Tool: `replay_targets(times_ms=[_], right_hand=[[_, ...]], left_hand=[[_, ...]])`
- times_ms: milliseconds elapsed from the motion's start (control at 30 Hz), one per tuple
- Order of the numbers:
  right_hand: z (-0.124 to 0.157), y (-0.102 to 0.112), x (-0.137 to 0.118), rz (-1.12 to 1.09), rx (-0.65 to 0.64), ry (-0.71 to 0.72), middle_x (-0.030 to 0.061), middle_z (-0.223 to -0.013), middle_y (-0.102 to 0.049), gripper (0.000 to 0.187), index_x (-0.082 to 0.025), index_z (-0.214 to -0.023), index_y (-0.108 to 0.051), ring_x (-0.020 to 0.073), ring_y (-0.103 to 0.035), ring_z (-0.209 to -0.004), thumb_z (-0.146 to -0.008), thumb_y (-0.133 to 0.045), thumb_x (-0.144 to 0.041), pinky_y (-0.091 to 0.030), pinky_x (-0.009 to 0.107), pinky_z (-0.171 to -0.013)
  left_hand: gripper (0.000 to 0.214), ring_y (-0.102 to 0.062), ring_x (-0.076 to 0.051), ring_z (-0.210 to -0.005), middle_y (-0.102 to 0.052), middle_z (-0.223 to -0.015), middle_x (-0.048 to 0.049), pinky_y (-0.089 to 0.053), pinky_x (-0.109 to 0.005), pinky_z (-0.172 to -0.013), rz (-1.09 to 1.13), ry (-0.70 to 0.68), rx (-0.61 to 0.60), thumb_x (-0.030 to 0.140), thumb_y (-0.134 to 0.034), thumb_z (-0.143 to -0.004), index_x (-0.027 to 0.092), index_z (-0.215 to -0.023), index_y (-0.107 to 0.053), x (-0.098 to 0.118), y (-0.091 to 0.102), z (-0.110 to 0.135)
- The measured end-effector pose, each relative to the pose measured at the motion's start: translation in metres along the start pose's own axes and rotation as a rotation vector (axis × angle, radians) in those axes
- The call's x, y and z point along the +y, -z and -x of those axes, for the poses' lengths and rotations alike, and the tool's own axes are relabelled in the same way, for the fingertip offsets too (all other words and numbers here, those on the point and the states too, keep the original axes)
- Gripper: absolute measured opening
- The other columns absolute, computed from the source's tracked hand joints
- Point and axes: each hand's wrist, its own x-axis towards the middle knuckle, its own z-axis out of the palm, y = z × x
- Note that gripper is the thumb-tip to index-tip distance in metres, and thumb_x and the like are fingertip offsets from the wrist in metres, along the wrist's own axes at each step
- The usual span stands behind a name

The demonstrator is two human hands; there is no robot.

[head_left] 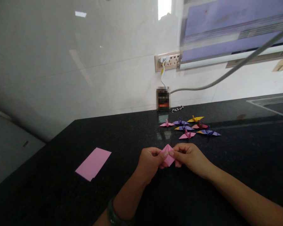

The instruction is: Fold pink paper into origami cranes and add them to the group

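Observation:
Between my two hands is a small folded piece of pink origami paper [168,149], diamond-shaped with a crease down its middle. My left hand [152,159] pinches its left side, thumb on top and fingers underneath. The right side is gripped the same way by my right hand [188,156], its thumb lying near the centre crease. Both hands hold the paper just above the dark countertop [61,201]. Whatever the fingers behind the paper do is partly hidden.
Several folded paper cranes [187,135] in pink, purple, yellow and red stand beyond my hands. Pink paper sheets [93,164] lie to the left. Against the wall stands a pixelated phone-sized object [163,99], near a beaded chain [177,109] and a grey cable [202,88].

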Motion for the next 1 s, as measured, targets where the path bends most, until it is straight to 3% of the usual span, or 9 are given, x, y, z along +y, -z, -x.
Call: replay_targets(times_ms=[333,700,867,1000], right_hand=[[-0.0003,0.0014,-0.0002,0.062,0.004,0.010,-0.0053,-0.042,-0.044,0.022,-0.014,-0.061,-0.055,0.0054,-0.037,-0.036,-0.072,-0.054,-0.033,-0.026,0.018,-0.037],[0.0015,0.0007,-0.0022,-0.062,-0.041,0.006,-0.0052,-0.047,-0.045,0.022,-0.014,-0.063,-0.055,0.0050,-0.037,-0.038,-0.071,-0.055,-0.035,-0.029,0.018,-0.038],[0.0021,-0.0032,-0.0052,-0.133,-0.044,0.057,-0.0008,-0.065,-0.056,0.020,-0.015,-0.075,-0.056,0.0070,-0.046,-0.050,-0.070,-0.057,-0.035,-0.031,0.018,-0.043],[0.0024,-0.0072,-0.0025,-0.149,-0.041,0.056,-0.0003,-0.064,-0.056,0.019,-0.014,-0.073,-0.055,0.0093,-0.049,-0.055,-0.066,-0.062,-0.031,-0.035,0.020,-0.050]], left_hand=[[0.026,-0.051,-0.009,-0.042,-0.058,-0.049,-0.0025,-0.038,-0.020,-0.043,-0.027,-0.028,-0.003,0.037,-0.061,-0.063,0.011,-0.064,-0.058,0.0000,0.0006,0.0003],[0.025,-0.046,-0.007,-0.040,-0.053,-0.045,0.0004,-0.034,-0.018,-0.040,-0.085,-0.099,0.035,0.035,-0.057,-0.066,0.011,-0.059,-0.057,0.0051,-0.0011,0.0028],[0.022,-0.044,-0.007,-0.039,-0.052,-0.045,0.0011,-0.032,-0.018,-0.038,-0.136,-0.147,0.039,0.031,-0.059,-0.065,0.011,-0.058,-0.059,0.0048,-0.0003,0.0035],[0.022,-0.044,-0.008,-0.039,-0.051,-0.045,0.0013,-0.031,-0.018,-0.037,-0.205,-0.166,0.033,0.033,-0.061,-0.063,0.011,-0.058,-0.059,0.0044,-0.0019,0.0059]])
